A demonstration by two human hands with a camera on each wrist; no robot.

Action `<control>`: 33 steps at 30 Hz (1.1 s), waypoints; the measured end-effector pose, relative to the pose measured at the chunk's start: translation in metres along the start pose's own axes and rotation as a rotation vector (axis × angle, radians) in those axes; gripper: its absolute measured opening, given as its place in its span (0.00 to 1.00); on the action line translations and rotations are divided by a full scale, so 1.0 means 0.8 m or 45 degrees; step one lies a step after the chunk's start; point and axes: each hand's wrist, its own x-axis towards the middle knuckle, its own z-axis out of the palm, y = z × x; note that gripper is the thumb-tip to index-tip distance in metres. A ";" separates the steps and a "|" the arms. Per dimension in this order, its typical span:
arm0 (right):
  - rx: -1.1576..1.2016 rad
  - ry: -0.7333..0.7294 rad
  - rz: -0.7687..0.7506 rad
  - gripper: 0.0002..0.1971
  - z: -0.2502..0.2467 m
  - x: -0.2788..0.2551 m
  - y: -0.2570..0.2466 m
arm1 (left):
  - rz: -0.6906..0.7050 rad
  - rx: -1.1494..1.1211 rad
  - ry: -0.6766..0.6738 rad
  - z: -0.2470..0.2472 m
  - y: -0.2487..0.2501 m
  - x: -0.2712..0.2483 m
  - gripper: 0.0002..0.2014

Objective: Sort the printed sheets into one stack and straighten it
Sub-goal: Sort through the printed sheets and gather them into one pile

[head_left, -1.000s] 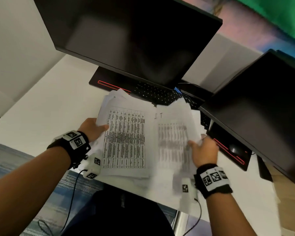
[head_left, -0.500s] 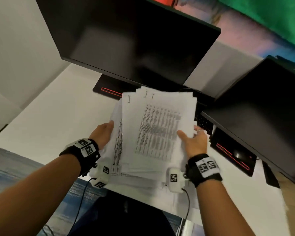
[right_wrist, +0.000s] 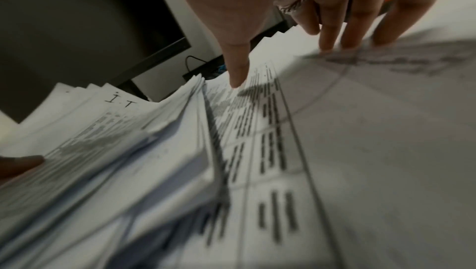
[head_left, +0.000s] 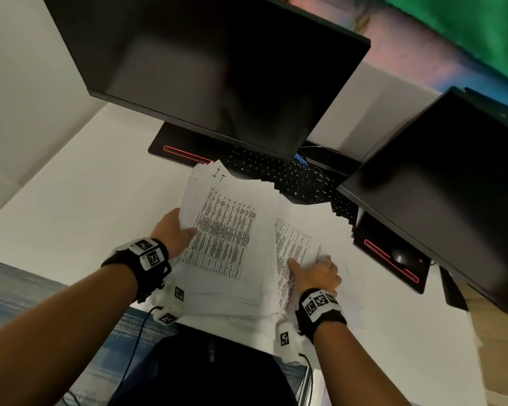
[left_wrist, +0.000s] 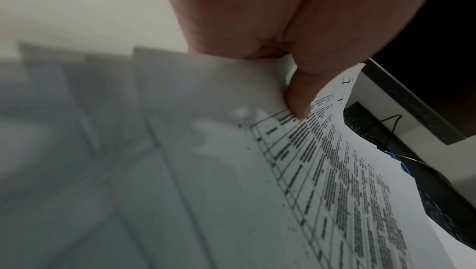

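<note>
Sorting incomplete: left hand (head_left: 173, 230) pinches the fanned stack (head_left: 226, 230) beside the keyboard (head_left: 285, 177); right hand (head_left: 317, 273), fingers spread, presses loose sheets (head_left: 294, 244).

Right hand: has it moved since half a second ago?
Yes. The right hand has left the held sheets and dropped toward the desk's near edge, away from the keyboard, onto the lower pile.

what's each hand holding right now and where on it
The left hand pinches the lifted bundle of sheets at its left edge. The right hand holds nothing; it lies spread on the lower sheets.
</note>
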 end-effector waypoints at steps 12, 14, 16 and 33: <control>0.263 -0.011 0.048 0.20 -0.045 0.042 0.013 | 0.052 -0.006 -0.016 -0.007 0.001 0.002 0.17; 0.051 -0.010 0.011 0.27 -0.048 0.047 0.017 | 0.053 -0.001 -0.018 -0.009 0.000 0.002 0.17; -0.039 -0.028 -0.032 0.36 -0.042 0.051 0.022 | 0.051 0.012 -0.016 -0.009 0.001 0.002 0.17; 0.389 0.042 -0.247 0.10 -0.090 0.022 0.005 | 0.051 0.072 -0.031 -0.015 0.009 -0.003 0.13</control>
